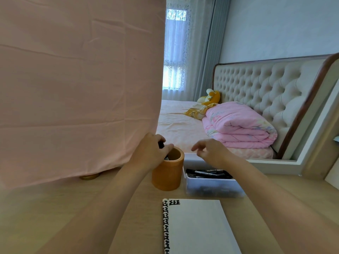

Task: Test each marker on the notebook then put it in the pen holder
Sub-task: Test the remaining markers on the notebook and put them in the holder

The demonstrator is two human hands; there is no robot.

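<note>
Gripping a marker (161,145) in the left hand (151,152), fingers curled tight round its dark barrel, lower end dipping into the mouth of the holder (167,174) directly beneath them. Mostly hidden by knuckles and rim; cap and tip impossible to make out. Holding nothing in the right hand (211,153): fingers apart, loosely bent, poised above the far edge of the box (211,188), just right of the left fingertips with an open gap between. Holder: a smooth, round, orange-brown cylinder with a thick rim, standing upright, nearly touching the box on the side toward the right fingers. Box: shallow, rectangular, frosted translucent plastic, with more dark markers (207,172) lying flat below the right fingers, their number unclear through the wall. Nearer than both sets of fingers, a notebook (196,226) lying flat, white page, black-and-white patterned spine, bottom cut off by the frame. Pale wood-grain desk (73,208) open to the left of the forearms. Hard against the left fingers' outer side, a creased pink cloth (78,88) hanging like a wall. Beyond the fingertips, a bed (176,125) with a folded pink quilt (238,125).
</note>
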